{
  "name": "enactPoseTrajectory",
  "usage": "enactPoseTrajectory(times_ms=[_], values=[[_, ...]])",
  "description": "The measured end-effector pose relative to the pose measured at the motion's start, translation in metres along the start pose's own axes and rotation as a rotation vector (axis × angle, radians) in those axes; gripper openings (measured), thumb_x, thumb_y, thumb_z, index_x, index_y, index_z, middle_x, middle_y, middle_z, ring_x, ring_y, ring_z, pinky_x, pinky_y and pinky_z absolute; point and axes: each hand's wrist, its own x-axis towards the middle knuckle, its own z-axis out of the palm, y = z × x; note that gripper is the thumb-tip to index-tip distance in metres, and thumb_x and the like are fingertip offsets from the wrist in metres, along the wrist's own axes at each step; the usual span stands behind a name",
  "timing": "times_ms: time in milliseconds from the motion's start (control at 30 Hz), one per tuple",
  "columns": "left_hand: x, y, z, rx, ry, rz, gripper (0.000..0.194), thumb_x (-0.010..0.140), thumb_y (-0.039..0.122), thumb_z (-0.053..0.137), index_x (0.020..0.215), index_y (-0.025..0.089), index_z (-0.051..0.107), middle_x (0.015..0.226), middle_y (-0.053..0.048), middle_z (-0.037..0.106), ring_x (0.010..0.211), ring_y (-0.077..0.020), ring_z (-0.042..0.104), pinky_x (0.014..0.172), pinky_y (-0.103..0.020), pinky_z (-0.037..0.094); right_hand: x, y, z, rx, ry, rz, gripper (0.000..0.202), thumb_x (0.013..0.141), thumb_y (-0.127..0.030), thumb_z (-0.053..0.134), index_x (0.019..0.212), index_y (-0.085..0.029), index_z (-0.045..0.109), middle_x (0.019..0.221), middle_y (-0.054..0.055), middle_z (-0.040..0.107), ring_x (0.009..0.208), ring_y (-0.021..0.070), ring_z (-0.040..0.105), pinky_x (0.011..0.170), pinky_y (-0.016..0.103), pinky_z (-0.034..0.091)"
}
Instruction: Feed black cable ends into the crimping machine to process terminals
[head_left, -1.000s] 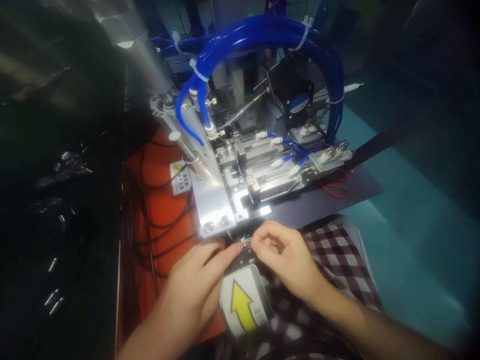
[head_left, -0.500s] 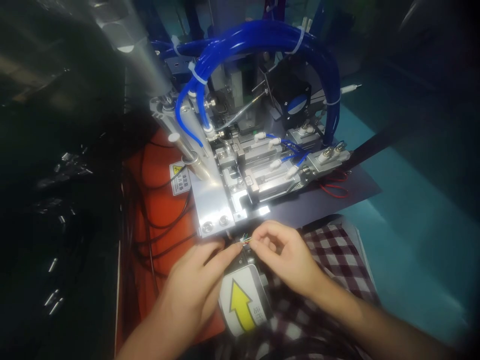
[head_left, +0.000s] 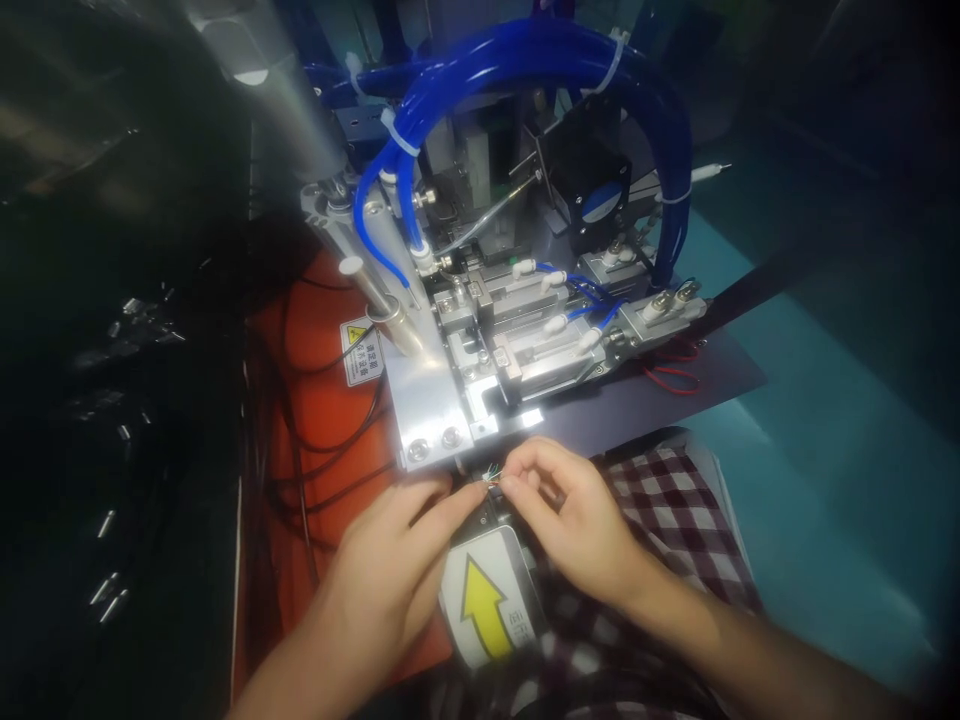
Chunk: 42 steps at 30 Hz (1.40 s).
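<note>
Several thin coloured wires [head_left: 492,475] fan out between my two hands, just in front of the machine's metal plate. My left hand [head_left: 409,540] is closed, its thumb and index finger pinching the wires at their base. From the other side, my right hand [head_left: 566,510] pinches at the wires with thumb and index finger, its other fingers curled. Both sets of fingertips are nearly touching. The far end of the wires is hidden by my left hand. Just beyond the fingertips is a metal fixture [head_left: 491,400] with slots.
Bundled blue air hoses [head_left: 517,50] arch over the machine's pneumatic cylinders [head_left: 551,355]. An aluminium plate [head_left: 431,405] with bolts stands close ahead of my left hand. Below the hands is a white label with a yellow arrow [head_left: 480,605]. Black cables [head_left: 330,450] loop over an orange surface [head_left: 315,330] at left.
The view has shifted slightly, so the machine sits a little differently in frame. My hands keep almost the same pose, with small finger movement at the wires.
</note>
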Motion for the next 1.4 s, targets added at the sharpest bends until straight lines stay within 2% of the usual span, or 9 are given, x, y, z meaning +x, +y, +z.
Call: enactPoseTrajectory(times_ms=[533,833,1033,1400], values=[[0.0002,-0.0004,-0.0006,0.028,-0.013,0.004,0.037,0.092,0.014,0.039,0.122,0.023,0.061,0.099,-0.007,0.06,0.082,-0.0148,0.059,0.067,-0.022,0.051,0.0016,0.0043,0.0017,-0.006,-0.013,0.044,0.011,0.088,-0.018,0.054,0.077,-0.019,0.057,0.072,0.0,0.055,0.065,0.0143,0.05,0.062,0.027,0.043],[-0.0006,0.0012,-0.0003,0.02,-0.004,0.0,0.037,0.092,0.013,0.04,0.121,0.022,0.062,0.102,-0.007,0.059,0.085,-0.0144,0.059,0.07,-0.021,0.05,0.0024,-0.0013,-0.0019,0.032,-0.002,0.097,0.01,0.086,-0.02,0.057,0.077,-0.018,0.06,0.07,0.0,0.056,0.062,0.0133,0.05,0.058,0.025,0.043],[0.0002,0.0003,0.0004,0.032,-0.001,0.002,0.037,0.092,0.013,0.04,0.12,0.022,0.062,0.1,-0.007,0.059,0.085,-0.0146,0.058,0.07,-0.021,0.05,0.0024,-0.0021,-0.001,0.041,0.039,0.069,0.004,0.083,-0.019,0.062,0.079,-0.017,0.061,0.071,0.0,0.057,0.061,0.0127,0.052,0.056,0.025,0.043],[-0.0006,-0.0006,0.002,0.024,0.007,-0.003,0.037,0.093,0.012,0.039,0.122,0.022,0.06,0.101,-0.006,0.059,0.086,-0.0151,0.058,0.07,-0.022,0.049,0.0023,0.002,0.0021,-0.017,0.018,-0.064,0.011,0.088,-0.014,0.055,0.078,-0.018,0.058,0.073,-0.001,0.054,0.066,0.0129,0.05,0.064,0.026,0.043]])
